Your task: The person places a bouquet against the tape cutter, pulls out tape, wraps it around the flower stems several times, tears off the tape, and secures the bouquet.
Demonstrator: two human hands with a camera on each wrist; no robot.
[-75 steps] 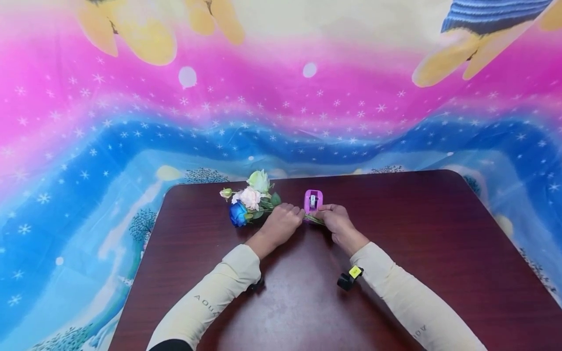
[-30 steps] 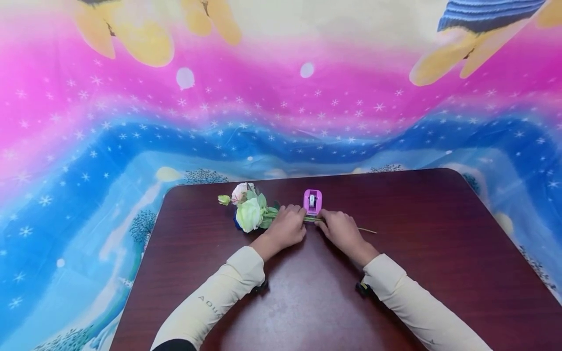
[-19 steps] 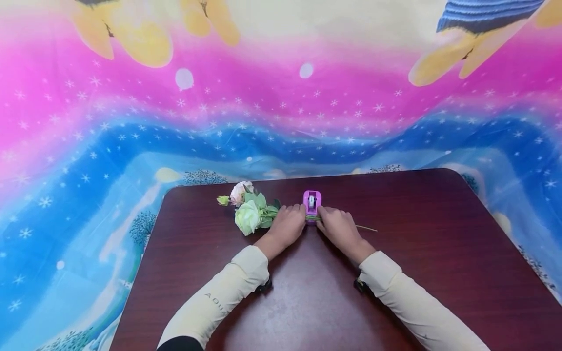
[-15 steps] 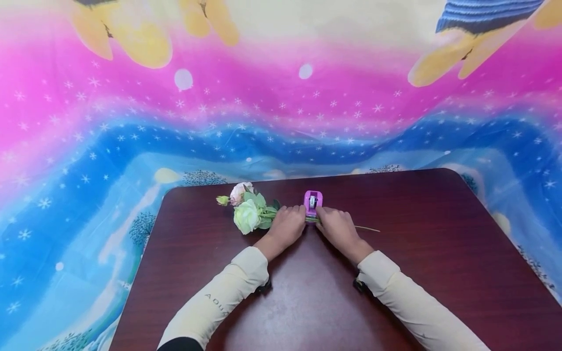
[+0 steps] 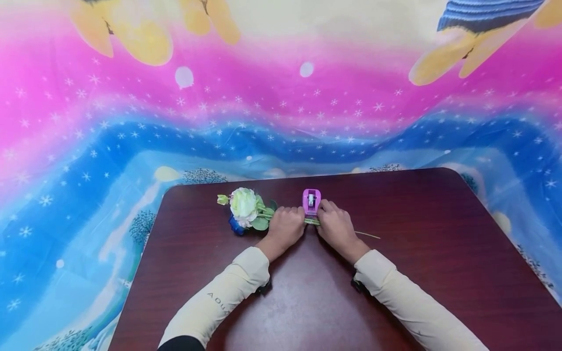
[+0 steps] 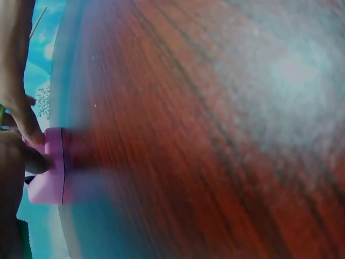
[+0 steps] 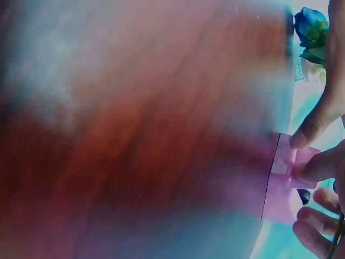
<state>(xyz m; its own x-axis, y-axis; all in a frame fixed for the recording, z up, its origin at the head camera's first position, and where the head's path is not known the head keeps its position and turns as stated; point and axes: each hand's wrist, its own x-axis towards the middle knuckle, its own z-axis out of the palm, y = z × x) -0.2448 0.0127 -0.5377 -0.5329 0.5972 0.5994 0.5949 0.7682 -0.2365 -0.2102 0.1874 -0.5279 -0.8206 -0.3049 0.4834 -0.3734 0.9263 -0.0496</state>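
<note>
In the head view my left hand (image 5: pixel 286 228) grips a bunch of green stems, with a pale green rose (image 5: pixel 243 204), a blue rose (image 5: pixel 237 225) and a small bud (image 5: pixel 222 200) on its left. Close on the right, my right hand (image 5: pixel 338 226) has its fingers curled round the same stems (image 5: pixel 312 221), and one thin stem end (image 5: pixel 368 235) sticks out past it. A pink tape dispenser (image 5: pixel 311 202) stands just behind the stems, between the hands. The right wrist view shows thumbs near the pink dispenser (image 7: pixel 283 178) and the blue rose (image 7: pixel 311 24) above.
The dark red-brown table (image 5: pixel 417 219) has rounded back corners. Behind it hangs a pink and blue cloth (image 5: pixel 281 107) printed with snowflakes, reaching down around the table's sides.
The flower heads have turned: the pale green rose has moved up and left over the pink one, and the blue rose shows again. My right hand has shifted slightly up around the stems.
</note>
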